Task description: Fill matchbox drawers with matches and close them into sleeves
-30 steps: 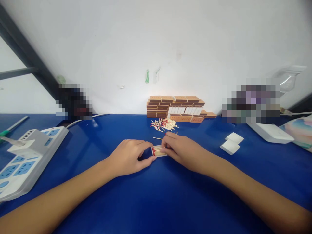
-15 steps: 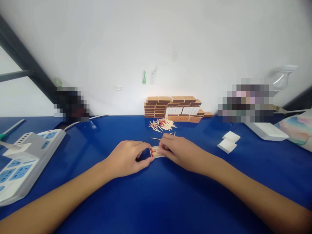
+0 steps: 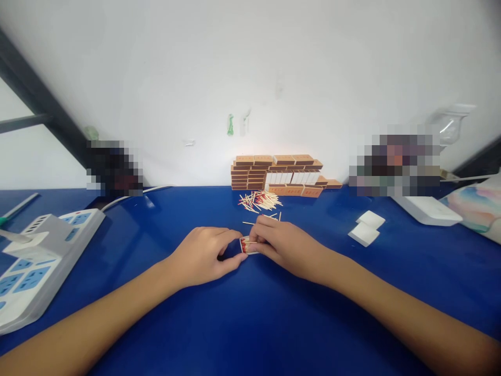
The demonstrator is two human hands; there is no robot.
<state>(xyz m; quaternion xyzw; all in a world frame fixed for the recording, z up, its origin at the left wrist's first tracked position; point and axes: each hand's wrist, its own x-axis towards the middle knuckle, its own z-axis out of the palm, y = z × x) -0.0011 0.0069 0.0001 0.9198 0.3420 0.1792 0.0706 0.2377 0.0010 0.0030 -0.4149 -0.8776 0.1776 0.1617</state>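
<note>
A small white matchbox tray (image 3: 241, 247) lies on the blue table with red-headed matchsticks (image 3: 246, 245) inside it. My left hand (image 3: 203, 256) grips the tray's left end between thumb and fingertips. Over the tray's right part, my right hand (image 3: 284, 243) is closed in a pinch on a matchstick (image 3: 252, 242), and its fingers cover that end of the tray. Just beyond the hands is a heap of loose matchsticks (image 3: 260, 201). A few stray matchsticks lie between the heap and my right hand.
Stacked matchboxes (image 3: 250, 175) stand against the wall behind the heap. Two white empty trays (image 3: 365, 234) rest at the right. A power strip (image 3: 66, 266) with a plugged-in adapter occupies the left side, and a white box (image 3: 428, 210) sits at the far right.
My right hand's fingertips have shifted slightly left over the tray, covering more of the matchsticks. My left hand keeps its hold on the tray's end.
</note>
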